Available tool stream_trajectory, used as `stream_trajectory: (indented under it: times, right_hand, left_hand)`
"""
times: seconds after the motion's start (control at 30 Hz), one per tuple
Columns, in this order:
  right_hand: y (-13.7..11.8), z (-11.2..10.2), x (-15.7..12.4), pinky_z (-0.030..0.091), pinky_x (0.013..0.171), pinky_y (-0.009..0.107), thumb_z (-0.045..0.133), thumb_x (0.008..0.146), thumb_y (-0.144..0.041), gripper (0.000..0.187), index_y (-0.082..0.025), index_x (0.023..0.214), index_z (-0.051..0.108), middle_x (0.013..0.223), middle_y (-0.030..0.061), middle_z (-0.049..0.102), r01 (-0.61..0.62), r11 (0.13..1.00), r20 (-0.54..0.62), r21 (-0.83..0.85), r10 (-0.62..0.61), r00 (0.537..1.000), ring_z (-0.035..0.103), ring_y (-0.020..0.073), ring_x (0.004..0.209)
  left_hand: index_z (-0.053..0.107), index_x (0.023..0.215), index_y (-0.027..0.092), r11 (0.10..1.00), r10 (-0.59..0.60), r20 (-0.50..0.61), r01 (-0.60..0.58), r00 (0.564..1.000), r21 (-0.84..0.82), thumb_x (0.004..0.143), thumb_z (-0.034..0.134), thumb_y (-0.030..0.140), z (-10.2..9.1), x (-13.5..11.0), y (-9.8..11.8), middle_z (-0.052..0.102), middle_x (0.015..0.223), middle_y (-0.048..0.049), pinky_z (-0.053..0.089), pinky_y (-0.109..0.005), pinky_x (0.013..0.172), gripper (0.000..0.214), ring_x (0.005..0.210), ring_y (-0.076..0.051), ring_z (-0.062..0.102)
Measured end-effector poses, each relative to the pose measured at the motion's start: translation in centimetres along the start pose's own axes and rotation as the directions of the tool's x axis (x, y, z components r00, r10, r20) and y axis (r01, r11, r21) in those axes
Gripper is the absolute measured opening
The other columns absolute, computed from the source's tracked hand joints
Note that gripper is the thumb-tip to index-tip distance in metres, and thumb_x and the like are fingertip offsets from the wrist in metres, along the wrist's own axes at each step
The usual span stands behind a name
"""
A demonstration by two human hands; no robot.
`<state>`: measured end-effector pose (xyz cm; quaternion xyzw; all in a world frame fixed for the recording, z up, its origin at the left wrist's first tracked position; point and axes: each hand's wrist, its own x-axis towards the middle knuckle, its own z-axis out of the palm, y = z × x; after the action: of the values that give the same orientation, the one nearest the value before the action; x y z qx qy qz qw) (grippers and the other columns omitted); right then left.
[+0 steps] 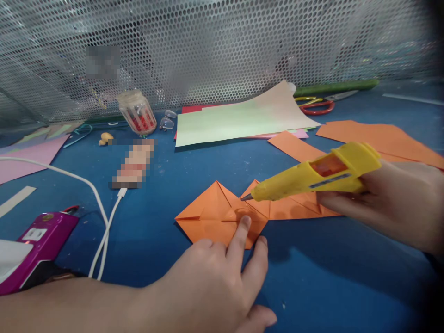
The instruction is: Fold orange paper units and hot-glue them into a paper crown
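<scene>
A folded orange paper piece point(208, 208) with a pointed left end lies flat on the blue table. My left hand point(222, 273) rests on its lower right part, index finger stretched out on the paper and thumb apart. In my right hand point(391, 208) is a yellow hot glue gun point(312, 173), gripped by its handle. Its metal nozzle points left and sits just over the folded paper, close to my left index fingertip. A second folded orange strip point(294, 206) extends to the right beneath the glue gun. My right fingers are partly hidden behind the tool.
Behind lie pale green paper sheets point(236, 122), more orange paper point(378, 138) and red-and-yellow-handled scissors point(317, 106). A jar with red contents point(138, 113) leans at the mesh wall point(222, 55). White cables point(99, 203) and a purple power strip point(52, 236) occupy the left.
</scene>
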<state>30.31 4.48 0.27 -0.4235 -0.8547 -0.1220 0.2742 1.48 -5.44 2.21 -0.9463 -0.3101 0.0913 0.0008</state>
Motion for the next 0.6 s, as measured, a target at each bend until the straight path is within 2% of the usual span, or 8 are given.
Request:
stream_trajectory:
  times: [0.1, 0.2, 0.37, 0.6]
  right_hand:
    - [-0.34, -0.04, -0.02, 0.023, 0.038, 0.025, 0.044, 0.103, -0.052, 0.027, -0.027, 0.101, 0.056, 0.049, -0.0081, 0.04, 0.094, 0.995, -0.049, -0.039, -0.096, 0.994, 0.04, 0.0152, 0.033]
    - [-0.61, 0.03, -0.08, 0.023, 0.038, 0.026, 0.043, 0.102, -0.052, 0.032, -0.027, 0.113, 0.06, 0.048, -0.0078, 0.042, 0.071, 0.995, -0.036, -0.072, -0.074, 0.997, 0.042, 0.0173, 0.033]
    - [-0.13, 0.09, -0.44, 0.024, 0.039, 0.026, 0.04, 0.103, -0.06, 0.039, -0.027, 0.106, 0.061, 0.048, -0.007, 0.04, 0.052, 0.996, -0.036, -0.077, -0.055, 0.998, 0.042, 0.0166, 0.034]
    - [-0.5, 0.01, 0.11, 0.023, 0.035, 0.023, 0.026, 0.11, -0.063, 0.049, -0.025, 0.09, 0.05, 0.046, -0.009, 0.038, 0.153, 0.983, -0.066, -0.098, -0.16, 0.985, 0.04, 0.0135, 0.03]
  left_hand:
    - [0.048, 0.16, 0.007, 1.0, -0.002, -0.015, 0.002, 1.0, -0.009, 0.107, 0.047, 0.063, 0.24, 0.04, -0.02, 0.051, 0.153, -0.0367, 0.056, -0.034, 0.055, 0.077, 0.067, -0.026, 0.077]
    - [0.048, 0.159, 0.007, 1.0, -0.014, -0.04, 0.014, 0.999, -0.009, 0.105, 0.049, 0.064, 0.37, 0.06, -0.06, 0.051, 0.154, -0.0365, 0.057, -0.034, 0.055, 0.079, 0.066, -0.026, 0.076]
    - [0.046, 0.161, 0.007, 1.0, 0.006, 0.007, -0.006, 1.0, 0.009, 0.107, 0.046, 0.063, 0.01, 0.1, -0.18, 0.051, 0.154, -0.0359, 0.057, -0.033, 0.055, 0.077, 0.067, -0.025, 0.077]
    - [0.053, 0.155, 0.005, 1.0, 0.01, -0.078, -0.008, 0.997, 0.03, 0.106, 0.05, 0.063, 0.28, -0.02, -0.19, 0.055, 0.15, -0.0365, 0.055, -0.032, 0.052, 0.077, 0.064, -0.024, 0.076]
